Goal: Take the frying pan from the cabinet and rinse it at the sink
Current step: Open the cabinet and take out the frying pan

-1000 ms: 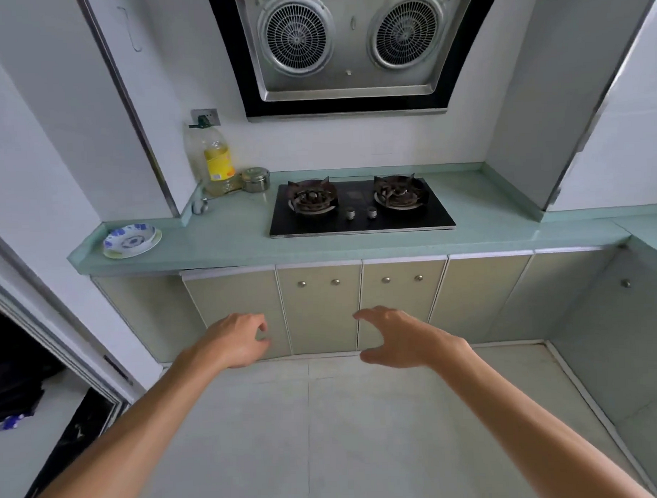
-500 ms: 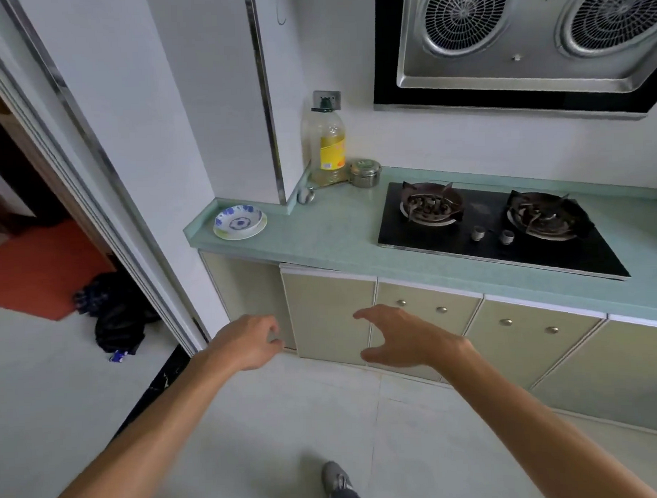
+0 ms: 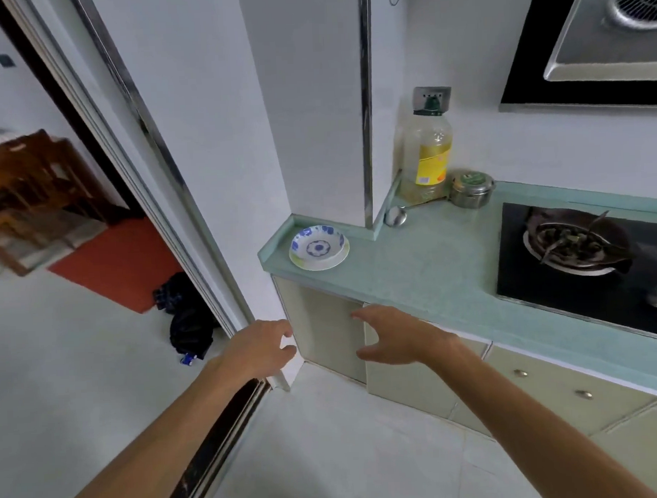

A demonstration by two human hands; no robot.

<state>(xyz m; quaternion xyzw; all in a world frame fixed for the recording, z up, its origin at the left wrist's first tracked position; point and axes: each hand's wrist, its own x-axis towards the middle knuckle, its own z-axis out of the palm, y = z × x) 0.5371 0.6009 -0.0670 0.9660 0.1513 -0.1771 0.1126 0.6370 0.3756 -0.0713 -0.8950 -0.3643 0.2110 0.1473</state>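
Two bare hands reach out ahead of me in the head view, both released and holding nothing. My left hand [image 3: 261, 348] has its fingers loosely curved and its thumb apart, and it hangs in front of the white wall corner at the left end of the pale beige cabinet [image 3: 406, 387]. My right hand [image 3: 397, 334] is spread with the thumb below the fingers. It lies across the seam between the cabinet's leftmost panel and the next door, and I cannot tell whether it touches the front. Every door I can see is closed, so I cannot tell where the frying pan is.

On top of the cabinet runs the pale green stone table [image 3: 424, 260]. Near its left corner sits a shallow blue-and-white patterned dish [image 3: 318, 247]. At the back edge, against the wall, stands a clear plastic bottle of yellow oil with a green cap [image 3: 428, 159]. Just beside it to the right is a small round steel lidded tin [image 3: 470, 189], and a metal spoon [image 3: 395, 215] lies near its left side. A black glass gas hob [image 3: 567, 292] is set into the table's right part, below a steel range hood [image 3: 591, 46].

Through the doorway on the left, a black bag [image 3: 190, 328] lies on the pale floor near a red mat [image 3: 122, 263].
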